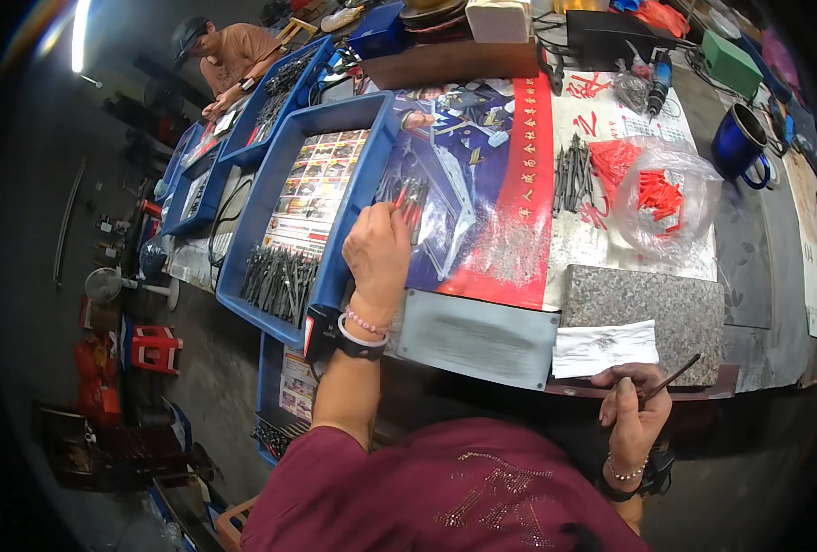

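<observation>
My left hand (pixel 378 255) reaches forward over the table, its fingers closed around a red-tipped metal piece beside a small bunch of similar pieces (pixel 412 197) lying on clear plastic. My right hand (pixel 631 403) rests near the table's front edge, below a grey stone slab (pixel 643 308), and grips a thin dark rod (pixel 671 378) that points up to the right. A white paper slip (pixel 604 347) lies just above that hand.
A blue tray (pixel 261 216) at the left holds several dark metal pieces (pixel 278 276). A clear bag of red caps (pixel 663 195), a pile of grey pins (pixel 572 172) and a blue mug (pixel 738 141) sit at the right. Another person (pixel 229 55) works at the far left.
</observation>
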{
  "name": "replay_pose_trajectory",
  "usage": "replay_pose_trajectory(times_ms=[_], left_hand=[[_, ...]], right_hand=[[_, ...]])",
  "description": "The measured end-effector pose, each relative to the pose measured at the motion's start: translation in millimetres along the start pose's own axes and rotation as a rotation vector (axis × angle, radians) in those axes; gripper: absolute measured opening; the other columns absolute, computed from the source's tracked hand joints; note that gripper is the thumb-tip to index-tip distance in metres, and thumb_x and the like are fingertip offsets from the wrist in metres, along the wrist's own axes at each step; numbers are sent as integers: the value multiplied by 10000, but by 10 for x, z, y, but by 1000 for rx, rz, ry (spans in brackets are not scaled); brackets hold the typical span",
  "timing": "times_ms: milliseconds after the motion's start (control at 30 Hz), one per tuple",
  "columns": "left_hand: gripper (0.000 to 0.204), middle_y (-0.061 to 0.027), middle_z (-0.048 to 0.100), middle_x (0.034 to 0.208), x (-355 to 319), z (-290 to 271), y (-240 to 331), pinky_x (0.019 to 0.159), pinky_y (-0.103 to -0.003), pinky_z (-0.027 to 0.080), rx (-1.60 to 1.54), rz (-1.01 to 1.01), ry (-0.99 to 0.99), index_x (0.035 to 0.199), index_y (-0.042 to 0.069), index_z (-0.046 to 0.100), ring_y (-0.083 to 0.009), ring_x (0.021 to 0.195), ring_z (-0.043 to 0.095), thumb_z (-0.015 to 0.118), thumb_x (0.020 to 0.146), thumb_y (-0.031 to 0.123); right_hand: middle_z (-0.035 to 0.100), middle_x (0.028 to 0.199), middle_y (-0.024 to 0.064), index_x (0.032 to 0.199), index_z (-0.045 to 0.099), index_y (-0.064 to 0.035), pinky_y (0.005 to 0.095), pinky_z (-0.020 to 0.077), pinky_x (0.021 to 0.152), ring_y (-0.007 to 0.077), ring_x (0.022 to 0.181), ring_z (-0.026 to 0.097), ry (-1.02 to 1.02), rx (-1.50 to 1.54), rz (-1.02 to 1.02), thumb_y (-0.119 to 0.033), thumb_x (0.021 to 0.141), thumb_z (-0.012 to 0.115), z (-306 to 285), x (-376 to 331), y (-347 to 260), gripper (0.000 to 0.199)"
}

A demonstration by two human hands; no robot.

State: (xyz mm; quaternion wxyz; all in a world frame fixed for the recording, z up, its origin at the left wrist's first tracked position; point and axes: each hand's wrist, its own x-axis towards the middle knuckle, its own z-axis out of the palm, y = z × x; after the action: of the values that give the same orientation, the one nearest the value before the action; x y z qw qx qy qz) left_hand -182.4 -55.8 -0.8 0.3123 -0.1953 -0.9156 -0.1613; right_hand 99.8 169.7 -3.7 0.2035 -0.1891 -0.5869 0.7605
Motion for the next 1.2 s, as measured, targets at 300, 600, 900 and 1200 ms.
replay_pose_trajectory(times_ms=[300,600,900,1200], left_hand=[[112,-137,630,784,-74,120,7,660,-423,503,186,46,-84,841,40,641,-321,741,634,627,863,149],[132,-121,641,822,118,-82,801,620,-289,472,-633,129,-407,949,-20,668,-193,684,596,642,841,51],[304,-224,672,821,587,1028,1300,709,-427,501,-406,137,-612,857,-16,669,-379,811,660,644,796,281],[230,-126,605,577,725,1170,1229,561,-346,481,-381,1,-719,698,-16,627,-204,563,622,611,796,191]], right_hand=[[699,878,116,985,593,40,179,391,476,44,527,498,30,-110,12,-45,934,554,-112,-3,-58,107],[648,686,85,1131,622,42,254,443,497,94,534,573,-104,-457,-28,-40,887,610,19,198,-91,258],[632,659,57,1146,624,42,226,420,472,64,495,538,26,-365,-5,-64,916,593,50,113,-59,255],[720,888,93,1018,653,44,189,459,562,38,614,573,-36,-221,-2,-1,920,569,-47,-68,-117,136]])
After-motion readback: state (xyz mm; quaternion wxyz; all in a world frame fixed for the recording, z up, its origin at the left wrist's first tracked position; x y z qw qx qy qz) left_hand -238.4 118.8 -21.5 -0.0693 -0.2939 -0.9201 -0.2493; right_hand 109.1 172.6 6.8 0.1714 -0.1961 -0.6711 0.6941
